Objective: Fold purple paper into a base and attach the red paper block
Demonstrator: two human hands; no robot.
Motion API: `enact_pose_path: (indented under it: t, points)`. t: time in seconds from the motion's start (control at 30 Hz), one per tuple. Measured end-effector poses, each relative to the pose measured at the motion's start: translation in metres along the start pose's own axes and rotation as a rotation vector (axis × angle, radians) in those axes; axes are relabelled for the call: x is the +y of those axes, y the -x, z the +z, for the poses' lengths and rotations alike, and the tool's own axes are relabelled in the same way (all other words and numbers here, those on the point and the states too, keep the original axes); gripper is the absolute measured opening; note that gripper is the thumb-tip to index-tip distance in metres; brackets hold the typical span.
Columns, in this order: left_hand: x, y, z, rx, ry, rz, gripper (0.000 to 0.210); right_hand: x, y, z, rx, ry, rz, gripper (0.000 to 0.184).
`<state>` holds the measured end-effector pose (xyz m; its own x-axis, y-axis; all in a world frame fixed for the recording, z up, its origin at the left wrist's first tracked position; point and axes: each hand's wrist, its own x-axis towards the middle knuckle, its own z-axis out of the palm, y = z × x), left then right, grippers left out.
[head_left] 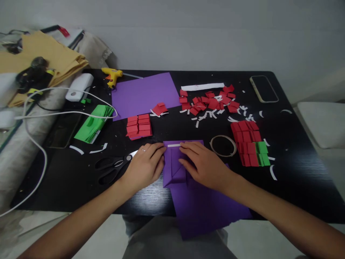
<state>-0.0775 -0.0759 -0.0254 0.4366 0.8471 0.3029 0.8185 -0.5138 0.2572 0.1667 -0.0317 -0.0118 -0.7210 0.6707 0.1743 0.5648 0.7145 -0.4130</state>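
Observation:
A folded purple paper (175,174) lies in front of me, with a narrow white strip (174,145) along its far edge. My left hand (147,163) is closed at the paper's left edge, its fingertips holding that side down. From the right, my right hand (202,163) grips the same paper, fingers over the far right part and fingertips at the strip's end; the thumb rests lower on the fold. Beneath lies a larger purple sheet (199,212), which hangs over the table's near edge. Black-handled scissors (114,167) lie beside my left hand, their blades partly covered by it.
On the black table (296,194) are red folded pieces (212,102) with white scraps, a red-and-green block (249,144), a red stack (138,126), a tape ring (223,145), green paper (94,124), a purple sheet (142,93), a yellow glue gun (112,76), a phone (264,89) and a white cable (43,158).

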Motion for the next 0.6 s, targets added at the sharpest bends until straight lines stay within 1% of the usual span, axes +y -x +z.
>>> enact_pose_path:
  t: [0.07, 0.17, 0.27, 0.33, 0.37, 0.47, 0.6]
  points:
    - [0.000, 0.001, 0.002, 0.023, -0.001, 0.014, 0.039, 0.002, -0.006, -0.006, -0.010, -0.034, 0.014, 0.032]
    - [0.000, 0.002, 0.003, -0.032, -0.016, 0.080, 0.045, 0.008, -0.013, -0.007, -0.013, -0.078, 0.022, 0.029]
    - [-0.001, 0.003, 0.004, -0.069, -0.031, 0.102, 0.042, 0.017, -0.015, -0.005, 0.048, -0.111, 0.073, 0.026]
    - [-0.001, 0.002, 0.005, -0.054, -0.022, 0.090, 0.040, 0.023, -0.016, -0.005, 0.081, -0.076, 0.136, 0.024]
    - [-0.001, 0.000, 0.005, -0.041, -0.009, 0.079, 0.038, 0.024, -0.017, -0.005, 0.076, -0.054, 0.166, 0.024]
    - [0.000, -0.009, 0.003, -0.026, 0.057, 0.025, 0.033, 0.027, -0.022, -0.007, 0.000, -0.039, 0.242, 0.022]
    - [0.002, -0.034, -0.001, -0.054, 0.186, -0.076, 0.030, 0.026, -0.028, -0.012, -0.073, -0.119, 0.306, 0.018]
